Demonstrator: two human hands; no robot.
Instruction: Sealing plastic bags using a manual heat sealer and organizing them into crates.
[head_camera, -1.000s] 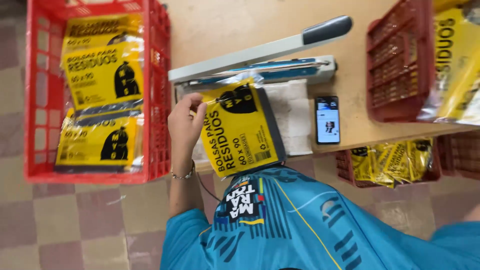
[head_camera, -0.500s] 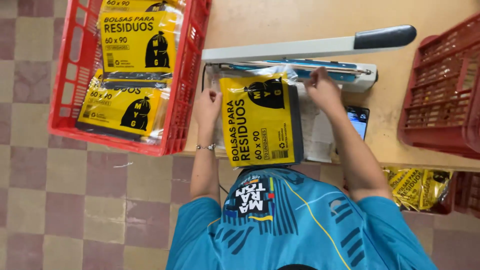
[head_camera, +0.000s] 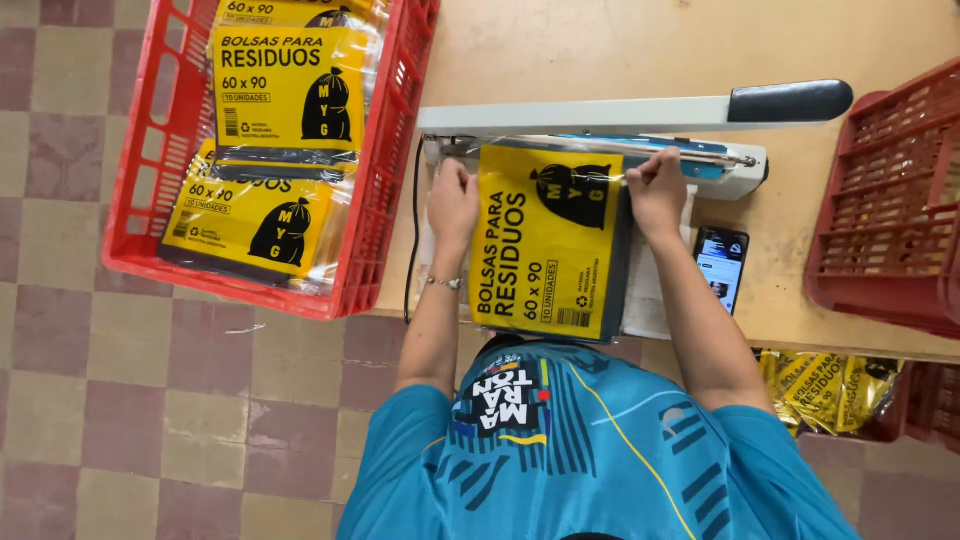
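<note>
Left hand (head_camera: 452, 200) and right hand (head_camera: 657, 190) each pinch top corner of yellow bag packet (head_camera: 548, 245), fingers closed on clear film. Packet flat between hands, open end under raised arm of heat sealer (head_camera: 640, 112). Likely light, floppy, slick; corners best hold. Long axis runs away from person, mouth toward sealer. Phone (head_camera: 721, 265) just right of grip, red crate (head_camera: 275, 150) left.

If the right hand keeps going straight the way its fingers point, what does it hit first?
The right hand grips the top edge of the yellow bag package, fingers pointing away from the body. Straight on, it would likely first meet the heat sealer's base bar, under the raised sealer arm; depth is unclear.
</note>
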